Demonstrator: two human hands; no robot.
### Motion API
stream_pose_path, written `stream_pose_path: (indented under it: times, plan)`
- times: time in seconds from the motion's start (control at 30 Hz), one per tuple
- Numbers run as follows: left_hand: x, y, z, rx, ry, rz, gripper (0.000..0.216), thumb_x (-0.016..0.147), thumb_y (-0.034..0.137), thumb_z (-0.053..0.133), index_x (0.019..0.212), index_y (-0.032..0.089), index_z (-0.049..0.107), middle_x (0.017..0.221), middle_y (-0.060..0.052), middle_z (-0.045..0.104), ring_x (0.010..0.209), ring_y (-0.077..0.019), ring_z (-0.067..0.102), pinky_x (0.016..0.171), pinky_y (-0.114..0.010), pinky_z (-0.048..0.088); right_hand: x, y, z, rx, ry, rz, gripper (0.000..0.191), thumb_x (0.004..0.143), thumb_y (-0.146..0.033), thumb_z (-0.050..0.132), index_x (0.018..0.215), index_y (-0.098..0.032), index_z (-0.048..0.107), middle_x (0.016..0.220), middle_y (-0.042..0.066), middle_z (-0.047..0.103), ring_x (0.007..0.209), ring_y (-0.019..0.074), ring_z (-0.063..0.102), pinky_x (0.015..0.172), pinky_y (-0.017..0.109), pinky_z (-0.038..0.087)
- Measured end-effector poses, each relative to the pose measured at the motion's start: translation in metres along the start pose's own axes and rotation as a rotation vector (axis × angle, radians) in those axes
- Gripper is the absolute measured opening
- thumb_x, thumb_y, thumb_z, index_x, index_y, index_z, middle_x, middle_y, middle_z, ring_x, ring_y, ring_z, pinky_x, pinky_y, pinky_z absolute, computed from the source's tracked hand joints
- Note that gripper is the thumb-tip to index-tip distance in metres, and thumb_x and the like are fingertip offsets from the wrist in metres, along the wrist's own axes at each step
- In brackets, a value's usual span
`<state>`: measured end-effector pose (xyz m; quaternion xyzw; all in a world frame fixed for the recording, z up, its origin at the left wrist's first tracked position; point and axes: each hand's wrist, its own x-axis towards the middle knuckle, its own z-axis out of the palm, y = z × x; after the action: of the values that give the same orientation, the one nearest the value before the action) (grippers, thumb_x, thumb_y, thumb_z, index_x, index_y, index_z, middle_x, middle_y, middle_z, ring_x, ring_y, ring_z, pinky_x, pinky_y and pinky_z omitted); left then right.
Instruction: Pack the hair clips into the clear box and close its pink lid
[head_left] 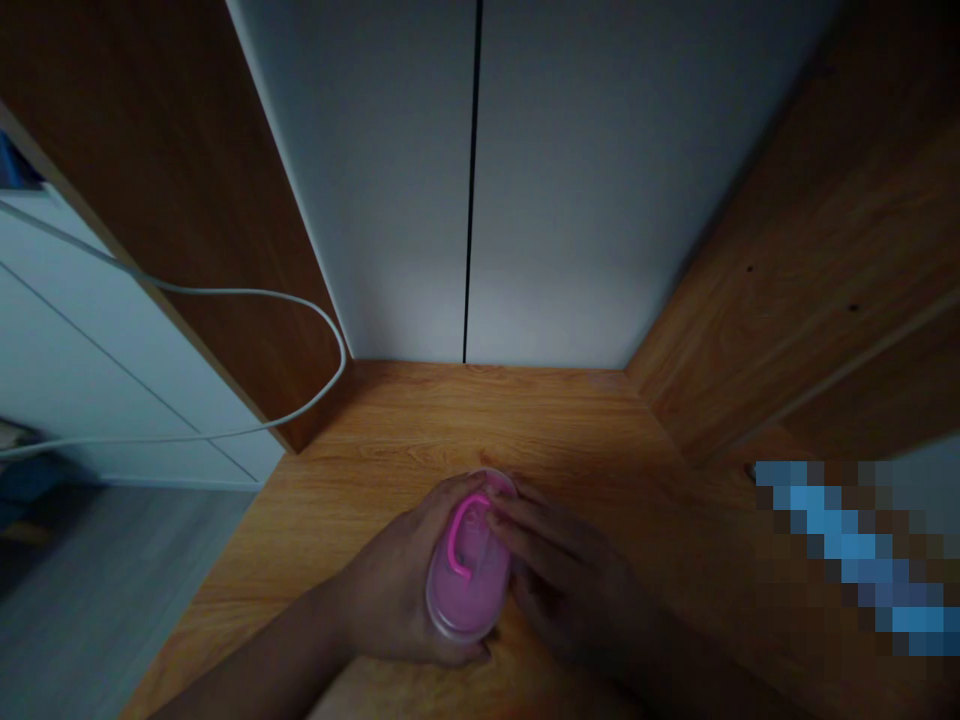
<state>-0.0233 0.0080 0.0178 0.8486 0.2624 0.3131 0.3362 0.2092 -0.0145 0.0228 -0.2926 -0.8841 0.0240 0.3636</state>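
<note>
A small pink, translucent plastic container point(471, 580) with a bright pink loop handle on its lid sits between my hands, low on the wooden desk point(480, 420). My left hand point(390, 590) wraps around its left side, fingers curled over the top edge. On the container's right side rests my right hand point(562, 575), fingers pressed against the lid near the handle.
White closed cabinet doors point(472, 180) form the back wall of the nook. Wooden side panels stand at left point(187, 200) and right point(810, 260). A grey cable point(247, 293) loops across the left panel. A blurred patch covers the lower right. Grey floor shows at lower left.
</note>
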Motion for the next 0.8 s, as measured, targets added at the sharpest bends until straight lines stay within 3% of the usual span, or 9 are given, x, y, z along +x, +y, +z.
stream_pose_path:
  times: [0.13, 0.3, 0.43, 0.57, 0.7, 0.8]
  plan:
    - [-0.001, -0.003, -0.009, -0.019, -0.005, 0.026, 0.118, 0.059, 0.047, 0.087, 0.152, 0.027, 0.017, 0.153, -0.016, 0.032, 0.141, -0.0408, 0.033, 0.115, -0.058, 0.031, 0.003, 0.004, -0.006, -0.061, -0.027, -0.019, 0.051, 0.083, -0.012, 0.062, 0.133, -0.019, 0.056, 0.132, 0.011, 0.064, 0.129, 0.0291, 0.054, 0.105, 0.050, 0.050]
    - [-0.008, -0.006, -0.014, -0.032, 0.058, -0.021, 0.107, 0.068, 0.023, 0.078, 0.153, 0.028, 0.014, 0.152, -0.015, 0.036, 0.137, -0.0362, 0.041, 0.114, -0.057, 0.035, 0.004, 0.012, -0.011, -0.144, 0.016, -0.071, 0.042, 0.085, -0.026, 0.070, 0.126, -0.022, 0.060, 0.120, 0.008, 0.071, 0.121, 0.0269, 0.059, 0.101, 0.047, 0.051]
    - [-0.013, -0.012, -0.012, -0.109, 0.064, -0.066, 0.105, 0.072, 0.015, 0.071, 0.155, 0.028, 0.008, 0.153, -0.016, 0.039, 0.135, -0.0353, 0.046, 0.112, -0.058, 0.038, 0.002, 0.016, -0.014, -0.180, 0.066, -0.064, 0.044, 0.084, -0.040, 0.074, 0.123, -0.022, 0.063, 0.114, 0.008, 0.073, 0.111, 0.0247, 0.062, 0.093, 0.040, 0.054]
    - [-0.012, -0.010, -0.009, -0.133, 0.041, -0.048, 0.106, 0.071, 0.011, 0.070, 0.156, 0.028, 0.007, 0.157, -0.015, 0.033, 0.140, -0.0360, 0.041, 0.112, -0.057, 0.040, 0.000, 0.014, -0.016, -0.180, 0.123, -0.057, 0.046, 0.086, -0.039, 0.072, 0.128, -0.023, 0.062, 0.110, 0.007, 0.075, 0.105, 0.0240, 0.063, 0.089, 0.038, 0.055]
    - [-0.012, -0.007, -0.008, -0.120, 0.032, -0.070, 0.110, 0.071, 0.011, 0.069, 0.156, 0.028, 0.002, 0.155, -0.015, 0.038, 0.138, -0.0347, 0.043, 0.113, -0.055, 0.039, 0.000, 0.009, -0.017, -0.167, 0.249, 0.011, 0.034, 0.093, -0.026, 0.063, 0.126, -0.028, 0.064, 0.114, 0.008, 0.069, 0.104, 0.0244, 0.061, 0.087, 0.040, 0.055]
    - [-0.013, -0.006, -0.008, -0.104, 0.032, -0.114, 0.113, 0.071, 0.011, 0.069, 0.156, 0.025, -0.003, 0.151, -0.016, 0.044, 0.135, -0.0340, 0.047, 0.113, -0.054, 0.039, 0.001, 0.007, -0.016, -0.173, 0.368, 0.133, 0.025, 0.091, -0.017, 0.063, 0.109, -0.031, 0.072, 0.093, 0.005, 0.062, 0.085, 0.0195, 0.061, 0.067, 0.031, 0.055]
